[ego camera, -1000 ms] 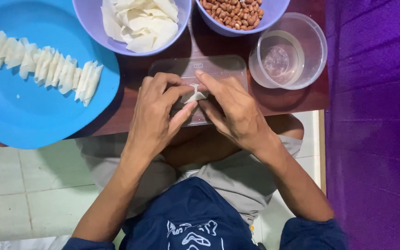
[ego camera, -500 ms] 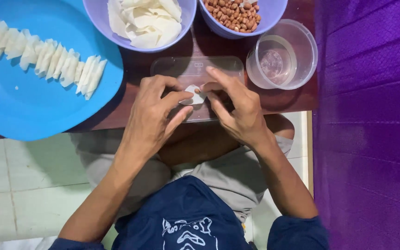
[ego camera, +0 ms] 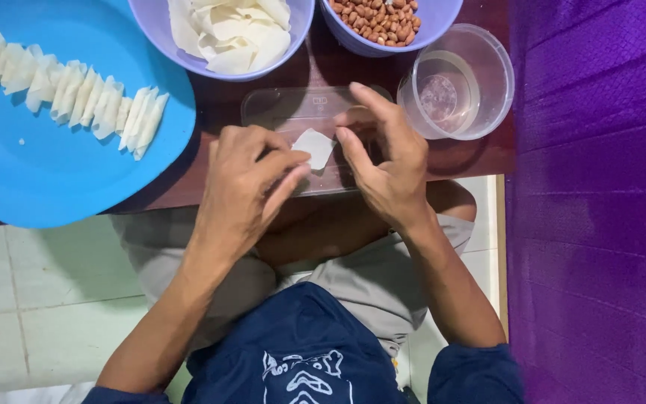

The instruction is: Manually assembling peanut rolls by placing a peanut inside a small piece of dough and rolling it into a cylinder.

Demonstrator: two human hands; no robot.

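We had the small white wrapper [ego camera: 314, 147] lying on the clear plastic lid [ego camera: 293, 112] at the front edge of the dark wooden table [ego camera: 472, 158], and our left hand [ego camera: 252, 191] pinned its near corner, thumb and forefinger pinched together on it. Our right hand [ego camera: 383, 161] hung just beside the wrapper without holding it, its fingers loosely spread and curled, the forefinger raised toward the clear tub of water [ego camera: 454, 82]. We judged this to be the folding step: the sheet lay partly flat, not rolled up yet like the row of finished rolls [ego camera: 69, 93] on the blue plate [ego camera: 76, 179]. We could not tell whether a peanut was tucked under it. The next move, as we judged it, would call for the right fingers to come back onto the free edge and turn it over tightly while the left kept the corner from sliding. The bowl of wrappers [ego camera: 233, 34] and the bowl of peanuts [ego camera: 379, 19] stood near, behind the lid.
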